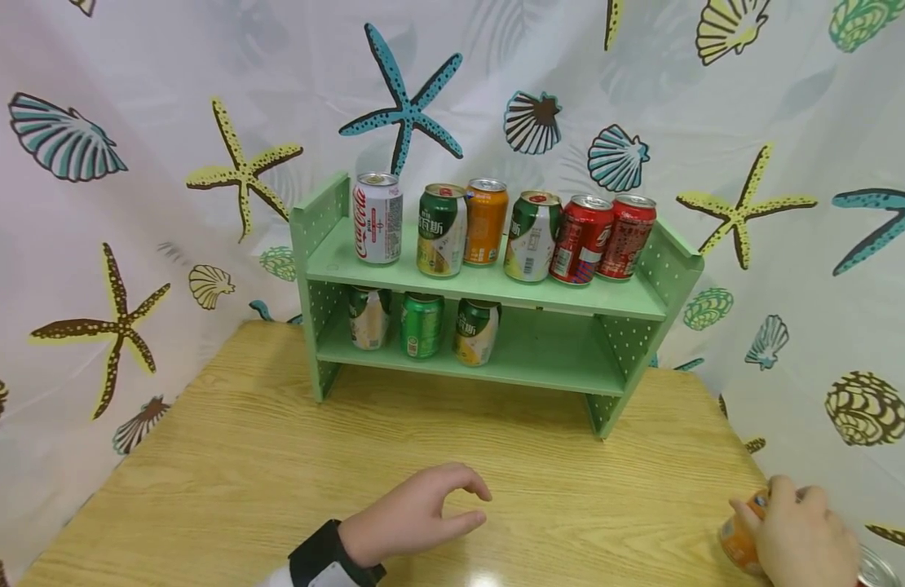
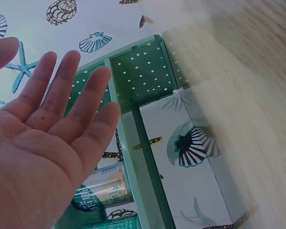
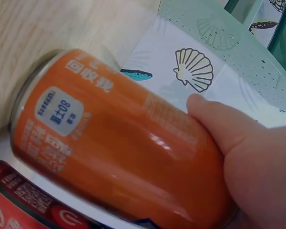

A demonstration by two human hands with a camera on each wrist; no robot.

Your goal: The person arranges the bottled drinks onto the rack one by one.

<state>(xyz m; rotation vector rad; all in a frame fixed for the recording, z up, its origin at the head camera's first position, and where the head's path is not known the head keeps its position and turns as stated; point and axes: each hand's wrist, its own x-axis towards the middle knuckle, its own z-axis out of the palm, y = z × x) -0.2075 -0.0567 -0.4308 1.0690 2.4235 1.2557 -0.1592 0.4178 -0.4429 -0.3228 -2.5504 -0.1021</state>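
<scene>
At the table's right edge my right hand [image 1: 808, 534] grips an orange soda can [image 1: 739, 542] around its upper part. In the right wrist view the thumb [image 3: 229, 121] presses the side of the orange can [image 3: 128, 148], whose base is at or close to the tabletop; I cannot tell if it touches. Beside it is a red can [image 3: 24, 205], mostly hidden by my right hand in the head view. Over the front middle of the table hovers my left hand [image 1: 416, 514], holding nothing, its fingers relaxed and thumb apart.
A green two-tier shelf [image 1: 467, 379] stands at the back of the wooden table [image 1: 225, 465]. Its upper tier bears a white cola can [image 1: 377, 220] and several others. Three cans, including a green one [image 1: 421, 326], stand left on the lower tier. A patterned curtain [image 1: 159, 163] surrounds the table.
</scene>
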